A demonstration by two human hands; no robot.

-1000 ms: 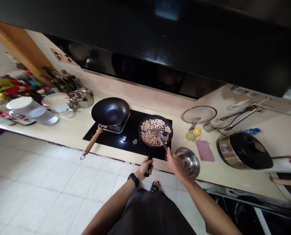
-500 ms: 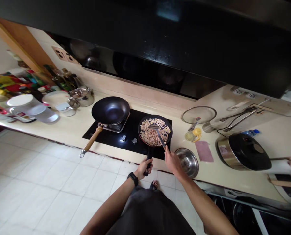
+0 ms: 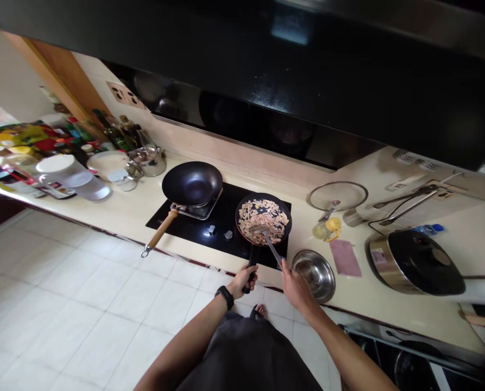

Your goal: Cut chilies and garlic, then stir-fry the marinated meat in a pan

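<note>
My left hand (image 3: 243,281) is wrapped round the black handle of a frying pan (image 3: 284,208) on the right side of the stove. Small pale pieces of food, perhaps sliced meat (image 3: 262,215), are spread over the pan's bottom. A grey spatula (image 3: 273,250) is gripped in my right hand (image 3: 295,285), its head down among the pieces on the pan's near side. Right beside that hand stands a steel bowl (image 3: 316,274), partly covered by my wrist.
A dark wok (image 3: 193,183) with a wooden handle sits on the left burner. Behind the bowl are a glass lid (image 3: 340,195), a yellow-topped jar (image 3: 326,229) and a pink cloth (image 3: 345,258). A rice cooker (image 3: 417,263) stands at right; bottles and jars crowd the left. A black hood (image 3: 242,65) hangs overhead.
The spatula's head has come from the pan's middle toward its near edge, and my right hand has drawn back slightly. My left hand keeps hold of the handle. The view has shifted a little.
</note>
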